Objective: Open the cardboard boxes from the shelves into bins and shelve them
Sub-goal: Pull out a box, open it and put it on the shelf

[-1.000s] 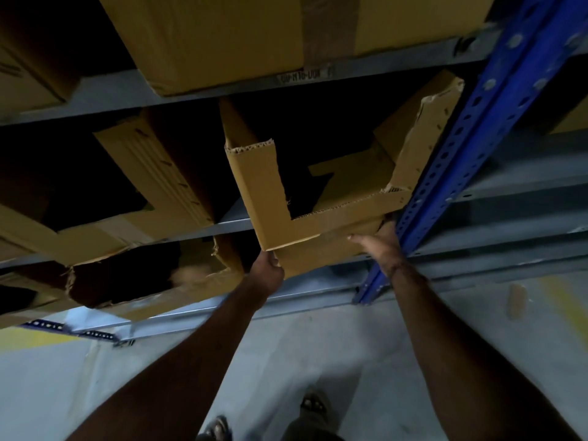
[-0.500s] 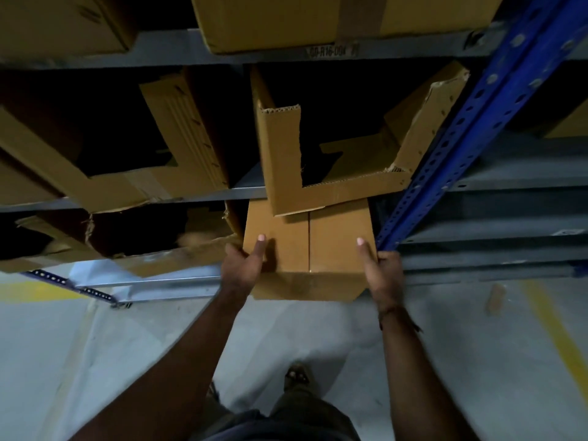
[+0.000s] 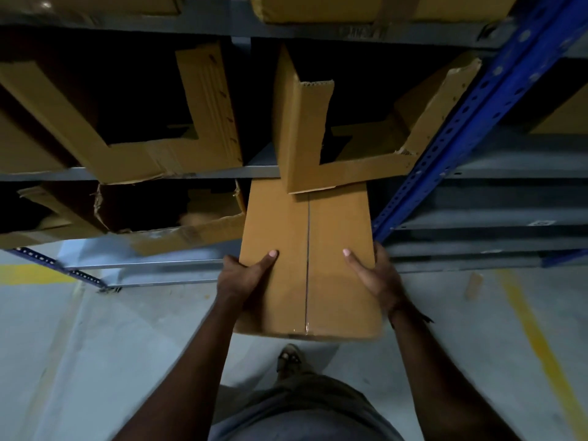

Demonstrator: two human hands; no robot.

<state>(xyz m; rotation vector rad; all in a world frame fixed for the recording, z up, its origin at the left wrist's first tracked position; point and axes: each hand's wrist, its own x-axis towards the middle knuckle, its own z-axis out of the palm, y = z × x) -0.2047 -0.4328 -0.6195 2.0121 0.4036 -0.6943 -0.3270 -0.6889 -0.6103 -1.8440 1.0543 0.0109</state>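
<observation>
Sealed box (image 3: 305, 265): matt brown cardboard, smooth faces. Cut-open bin (image 3: 343, 173): corrugated cardboard, ragged fluted edges. Upright (image 3: 471, 122): blue painted perforated metal. Shelf beams (image 3: 496, 167): dull grey metal. Floor (image 3: 95, 361): smooth grey concrete.

floor: grey concrete (image 3: 95, 361) | yellow painted line (image 3: 537, 342) running down right side, second yellow mark (image 3: 28, 275) at left edge | small pale upright object (image 3: 473, 285) on floor near right line, too blurred to identify | sandalled foot (image 3: 289, 358) on floor, bottom centre
</observation>
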